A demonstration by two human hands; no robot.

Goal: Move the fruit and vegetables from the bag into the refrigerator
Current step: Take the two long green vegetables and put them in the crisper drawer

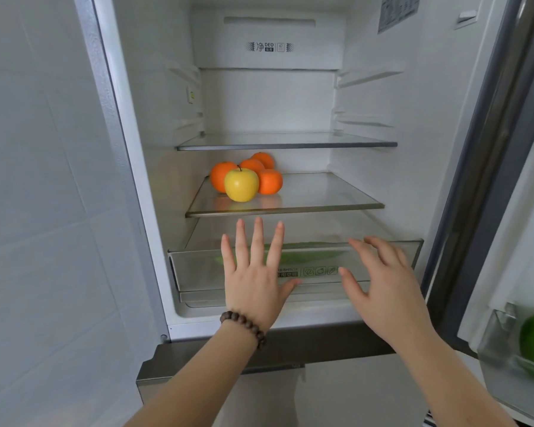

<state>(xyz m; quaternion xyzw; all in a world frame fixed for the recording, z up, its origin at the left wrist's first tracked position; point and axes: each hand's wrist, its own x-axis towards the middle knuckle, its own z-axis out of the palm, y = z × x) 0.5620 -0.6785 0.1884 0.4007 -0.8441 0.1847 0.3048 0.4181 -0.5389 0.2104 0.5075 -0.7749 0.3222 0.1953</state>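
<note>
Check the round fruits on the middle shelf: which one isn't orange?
The yellow apple, at the front of the cluster on the middle glass shelf. It has a dark stem; the four oranges behind and beside it are all orange.

Bright, even, soft white light fills the refrigerator [269, 103] interior, shadows faint, fruit reflecting on its glass shelf, right hand [379, 282] motion-blurred, door bin right of it smeared, wide-angle bending the outer edges.

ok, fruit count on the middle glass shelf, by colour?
orange fruit: 4
yellow apple: 1
total on the middle glass shelf: 5
</note>
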